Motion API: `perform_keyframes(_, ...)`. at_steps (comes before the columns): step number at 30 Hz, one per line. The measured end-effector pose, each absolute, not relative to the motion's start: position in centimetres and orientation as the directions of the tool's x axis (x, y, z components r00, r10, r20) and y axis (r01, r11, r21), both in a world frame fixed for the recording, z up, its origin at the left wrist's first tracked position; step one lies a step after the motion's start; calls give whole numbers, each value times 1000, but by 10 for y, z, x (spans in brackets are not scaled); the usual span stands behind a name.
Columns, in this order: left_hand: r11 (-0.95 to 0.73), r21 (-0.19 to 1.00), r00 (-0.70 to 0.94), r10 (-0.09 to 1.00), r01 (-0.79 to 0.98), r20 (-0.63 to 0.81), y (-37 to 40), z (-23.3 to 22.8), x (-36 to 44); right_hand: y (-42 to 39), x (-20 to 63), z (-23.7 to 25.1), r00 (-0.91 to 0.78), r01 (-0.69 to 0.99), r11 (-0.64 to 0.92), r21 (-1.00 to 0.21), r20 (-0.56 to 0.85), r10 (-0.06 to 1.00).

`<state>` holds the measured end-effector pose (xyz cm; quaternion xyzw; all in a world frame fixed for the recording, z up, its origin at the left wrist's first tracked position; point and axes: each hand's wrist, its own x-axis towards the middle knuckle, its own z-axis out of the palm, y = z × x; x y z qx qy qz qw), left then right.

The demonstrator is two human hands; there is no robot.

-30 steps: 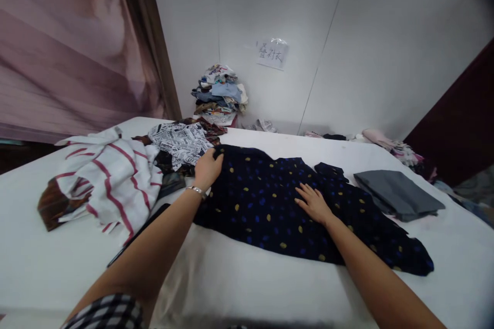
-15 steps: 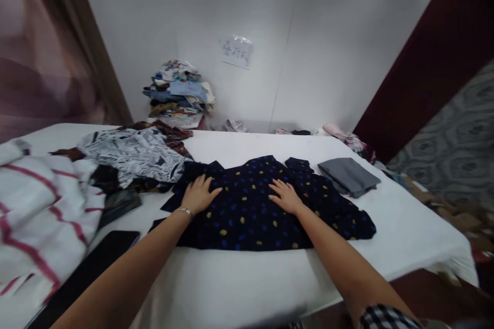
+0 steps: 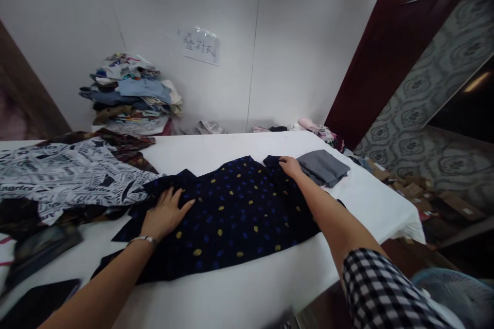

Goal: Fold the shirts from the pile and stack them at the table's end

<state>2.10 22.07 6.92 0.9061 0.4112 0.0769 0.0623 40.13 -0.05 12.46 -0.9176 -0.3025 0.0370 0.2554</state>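
Observation:
A dark navy shirt (image 3: 235, 216) with blue and yellow spots lies spread on the white table. My left hand (image 3: 164, 216), a bracelet at its wrist, rests flat on the shirt's left part with fingers spread. At the far right edge, my right hand (image 3: 291, 166) has its fingers closed on a small flap of the dark cloth. Just beyond that hand is a folded grey garment (image 3: 324, 165). A black-and-white printed shirt (image 3: 77, 172) lies to the left, its edge meeting the navy shirt.
A tall pile of clothes (image 3: 135, 90) stands at the back left by the wall, below a handwritten paper sign (image 3: 200, 46). More clothes (image 3: 314, 127) lie along the table's far edge. Cardboard boxes (image 3: 455, 205) and a fan (image 3: 455, 293) are off to the right.
My right hand has gone from lying flat on the shirt's middle to gripping its far right edge. The left hand stays flat on the cloth. The view has turned rightward.

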Motion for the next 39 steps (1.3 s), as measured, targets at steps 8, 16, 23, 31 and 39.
perform_keyframes(8, -654, 173, 651, 755, 736, 84, 220, 72, 20, 4, 443, 100, 898, 383, -767, -515, 13, 439)
perform_keyframes(16, -676, 170, 672, 735, 717, 87, 221, 72, 20, 13, 468, 156, 896, 424, -500, -755, 267, 356)
perform_keyframes(23, -683, 237, 683, 724, 691, 99, 223, 75, 21, -22, 478, 231, 786, 448, -46, -893, 369, 496)
perform_keyframes(31, -713, 266, 674, 701, 649, 235, 219, 81, 21, -124, 426, 180, 863, 357, -475, -805, 89, 497)
perform_keyframes(39, -847, 272, 833, 515, 457, 204, 185, 117, 22, -204, 375, 122, 835, 460, -606, -648, 85, 543)
